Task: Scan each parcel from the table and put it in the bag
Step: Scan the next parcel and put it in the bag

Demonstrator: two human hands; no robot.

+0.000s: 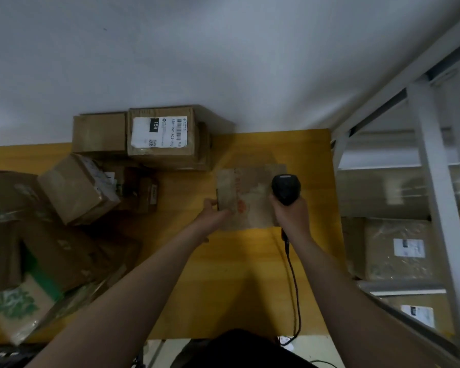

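Two hands work over our yellow table point(250, 282), a cable point(294, 274) trailing back toward us. Our left hand point(215, 215) grips the near-left corner of a blurred brown parcel point(250, 200); our right hand point(292, 217) is wrapped round a black scanner point(286, 188) over the parcel's right side. Beyond, a labelled box point(162, 134) sits against the wall.

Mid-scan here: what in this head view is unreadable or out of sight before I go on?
All head view.
1. Parcel held by the left hand: motion blur, label unreadable; its right part sits behind the scanner and right hand.
2. Bag: outside the frame.
3. Left box pile: cut by the left edge.
4. Shelf parcels: labels blurred, too small.
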